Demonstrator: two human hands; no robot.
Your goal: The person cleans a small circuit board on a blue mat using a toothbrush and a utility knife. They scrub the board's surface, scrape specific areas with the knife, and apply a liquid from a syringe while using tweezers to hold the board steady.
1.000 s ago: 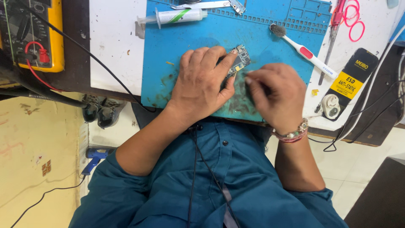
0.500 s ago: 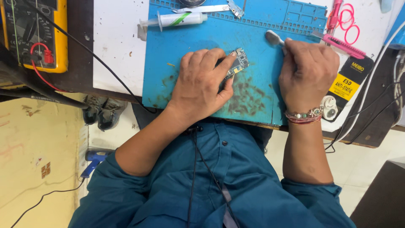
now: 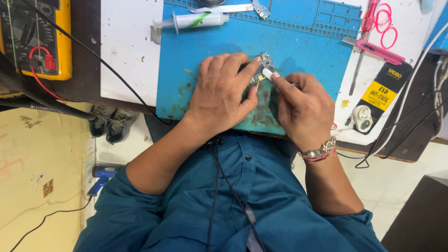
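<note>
My left hand (image 3: 224, 93) lies on the blue work mat (image 3: 298, 42) and pins down a small circuit board (image 3: 265, 60) with thumb and forefinger. My right hand (image 3: 303, 105) grips a toothbrush; its white head (image 3: 268, 73) rests against the board's lower edge, just right of my left fingertips. The rest of the brush handle is hidden inside my fist. Most of the board is covered by my left fingers. Dark smears stain the mat below the board.
A syringe with a green band (image 3: 196, 20) and metal tweezers (image 3: 228, 8) lie at the mat's far edge. A yellow multimeter (image 3: 37, 37) with a red lead sits far left. A red screwdriver (image 3: 366, 18), pink rubber bands (image 3: 387, 28) and a black-and-yellow tool (image 3: 382, 88) lie at the right.
My right hand reached up right to the toothbrush lying on the mat, picked it up and brought its head back to the board. My left hand stayed on the board.
</note>
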